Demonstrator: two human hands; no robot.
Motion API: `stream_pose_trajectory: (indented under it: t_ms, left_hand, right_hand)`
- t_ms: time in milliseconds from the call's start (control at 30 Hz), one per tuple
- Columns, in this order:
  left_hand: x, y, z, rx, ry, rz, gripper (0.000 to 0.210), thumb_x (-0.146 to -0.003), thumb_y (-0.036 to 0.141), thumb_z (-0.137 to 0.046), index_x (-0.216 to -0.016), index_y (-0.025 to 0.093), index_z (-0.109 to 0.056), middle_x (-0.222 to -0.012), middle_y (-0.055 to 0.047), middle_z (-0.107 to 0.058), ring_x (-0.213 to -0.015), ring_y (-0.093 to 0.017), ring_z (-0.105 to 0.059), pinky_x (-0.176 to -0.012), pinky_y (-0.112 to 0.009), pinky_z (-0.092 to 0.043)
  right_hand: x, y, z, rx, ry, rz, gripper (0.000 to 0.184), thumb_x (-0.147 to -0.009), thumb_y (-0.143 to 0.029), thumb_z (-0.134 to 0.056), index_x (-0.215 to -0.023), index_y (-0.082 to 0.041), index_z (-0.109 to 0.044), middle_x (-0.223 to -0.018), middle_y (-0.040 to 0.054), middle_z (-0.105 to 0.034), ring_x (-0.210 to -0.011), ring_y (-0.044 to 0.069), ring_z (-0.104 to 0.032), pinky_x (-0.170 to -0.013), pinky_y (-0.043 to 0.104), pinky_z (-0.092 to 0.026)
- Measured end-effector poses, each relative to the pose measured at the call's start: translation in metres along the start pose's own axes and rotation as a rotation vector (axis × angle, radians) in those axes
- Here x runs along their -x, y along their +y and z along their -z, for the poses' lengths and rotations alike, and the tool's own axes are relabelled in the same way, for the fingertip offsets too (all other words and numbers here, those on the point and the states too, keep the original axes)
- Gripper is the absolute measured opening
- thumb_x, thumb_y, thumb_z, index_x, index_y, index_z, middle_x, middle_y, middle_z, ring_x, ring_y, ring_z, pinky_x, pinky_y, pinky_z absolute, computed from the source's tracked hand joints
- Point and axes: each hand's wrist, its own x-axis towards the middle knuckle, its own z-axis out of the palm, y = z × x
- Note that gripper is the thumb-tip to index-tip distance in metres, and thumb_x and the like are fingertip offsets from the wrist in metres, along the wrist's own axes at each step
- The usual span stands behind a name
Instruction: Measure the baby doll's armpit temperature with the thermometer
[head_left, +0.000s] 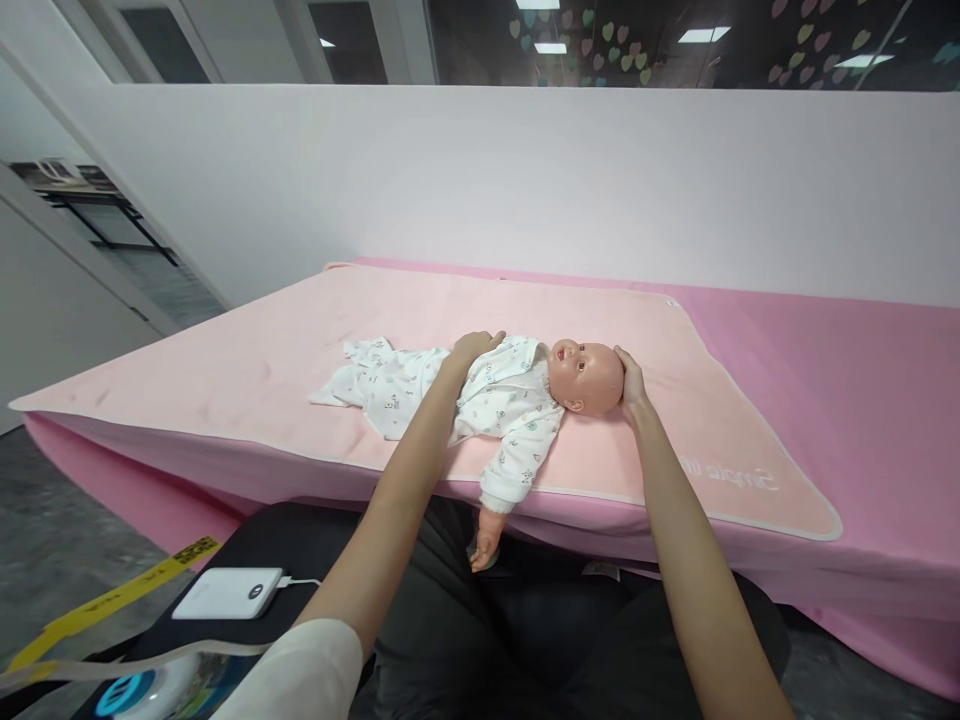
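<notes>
A baby doll (587,380) in a white printed outfit (499,390) lies on its back on a pink mat (285,350), its head to the right. My left hand (478,347) reaches across the doll's waist, with the fingers curled over its far side and partly hidden. Cupped against the crown of the doll's head is my right hand (631,380); most of its fingers are out of sight behind the head. The doll's near arm (491,530) hangs over the front edge of the table. The legs of the outfit lie flat and spread to the left.
Under the mat is a pink table cover (862,390) that drapes over the front edge. A white wall (525,180) stands behind. At lower left are a white power bank (227,593) with a cable, a yellow strap (120,600) and a blue-capped bottle (150,690).
</notes>
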Motion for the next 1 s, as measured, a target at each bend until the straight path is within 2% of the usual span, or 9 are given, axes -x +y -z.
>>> stream_pose_trajectory:
  t_ms: [67,133,267,333,433,567,633,900,1000]
  left_hand:
    - [0.001,0.001,0.001,-0.008,-0.004,0.001,0.066,-0.087,0.057,-0.017,-0.100,0.011,-0.062,-0.097,-0.015,-0.067,-0.097,-0.026,-0.061,-0.082,-0.032,-0.044]
    - [0.002,0.002,0.002,-0.011,-0.008,0.005,0.065,-0.087,0.056,-0.017,-0.099,0.011,-0.062,-0.096,-0.015,-0.067,-0.096,-0.026,-0.061,-0.081,-0.032,-0.044]
    - [0.003,0.003,0.003,0.004,-0.009,0.012,0.065,-0.087,0.058,-0.017,-0.098,0.011,-0.062,-0.097,-0.015,-0.067,-0.094,-0.026,-0.062,-0.081,-0.032,-0.044]
    - [0.004,0.003,0.003,0.009,-0.008,0.002,0.065,-0.087,0.058,-0.018,-0.097,0.011,-0.062,-0.098,-0.015,-0.067,-0.094,-0.026,-0.062,-0.080,-0.032,-0.044]
    - [0.004,0.002,0.003,0.014,-0.001,0.003,0.065,-0.087,0.058,-0.018,-0.098,0.011,-0.062,-0.100,-0.015,-0.067,-0.095,-0.025,-0.062,-0.080,-0.031,-0.044]
    - [0.001,0.000,0.001,0.011,0.003,0.016,0.066,-0.087,0.058,-0.018,-0.100,0.011,-0.062,-0.102,-0.015,-0.066,-0.097,-0.025,-0.061,-0.081,-0.030,-0.044]
    - [-0.002,-0.001,0.000,0.008,0.007,0.017,0.065,-0.087,0.057,-0.018,-0.101,0.011,-0.062,-0.102,-0.015,-0.066,-0.098,-0.024,-0.061,-0.082,-0.030,-0.044]
    - [-0.010,-0.004,-0.003,-0.029,-0.001,0.026,0.062,-0.088,0.052,-0.018,-0.101,0.010,-0.062,-0.104,-0.016,-0.065,-0.099,-0.026,-0.060,-0.082,-0.032,-0.044]
    - [-0.007,-0.003,-0.002,-0.025,-0.002,0.021,0.063,-0.088,0.053,-0.018,-0.100,0.010,-0.062,-0.102,-0.016,-0.066,-0.098,-0.027,-0.061,-0.081,-0.032,-0.044]
  right_hand:
    - [0.001,0.000,0.001,-0.016,0.007,-0.010,0.050,-0.074,-0.058,-0.047,-0.091,-0.014,-0.066,-0.091,0.0098,-0.070,-0.091,0.028,-0.064,-0.085,0.044,-0.049]
    - [-0.001,-0.001,0.006,-0.041,0.076,0.014,0.049,-0.073,-0.058,-0.049,-0.094,-0.016,-0.064,-0.093,0.0089,-0.070,-0.091,0.028,-0.063,-0.084,0.046,-0.050]
    - [-0.010,-0.005,0.023,-0.192,0.380,0.202,0.039,-0.078,-0.051,-0.043,-0.095,-0.020,-0.059,-0.102,0.0063,-0.066,-0.096,0.020,-0.062,-0.087,0.038,-0.049]
    - [-0.012,-0.007,0.029,-0.280,0.453,0.261,0.038,-0.082,-0.048,-0.035,-0.092,-0.020,-0.059,-0.105,0.0058,-0.065,-0.097,0.016,-0.062,-0.089,0.033,-0.048]
    - [-0.010,-0.008,0.024,-0.242,0.368,0.249,0.038,-0.083,-0.047,-0.033,-0.090,-0.021,-0.060,-0.101,0.0041,-0.067,-0.093,0.016,-0.063,-0.088,0.033,-0.048]
    - [-0.001,-0.005,0.003,-0.025,0.054,0.050,0.038,-0.078,-0.046,-0.044,-0.088,-0.016,-0.065,-0.088,0.0074,-0.071,-0.086,0.023,-0.065,-0.083,0.036,-0.051]
    - [0.002,-0.004,-0.003,-0.015,-0.025,-0.002,0.044,-0.078,-0.050,-0.043,-0.089,-0.014,-0.066,-0.088,0.0087,-0.071,-0.086,0.024,-0.065,-0.081,0.037,-0.052]
    - [0.004,-0.003,-0.001,-0.059,-0.053,-0.037,0.045,-0.078,-0.054,-0.043,-0.090,-0.016,-0.065,-0.089,0.0076,-0.071,-0.087,0.024,-0.066,-0.080,0.037,-0.052]
    - [0.001,-0.002,0.003,-0.061,0.027,-0.010,0.047,-0.076,-0.058,-0.044,-0.090,-0.017,-0.063,-0.090,0.0082,-0.070,-0.088,0.026,-0.065,-0.080,0.041,-0.052]
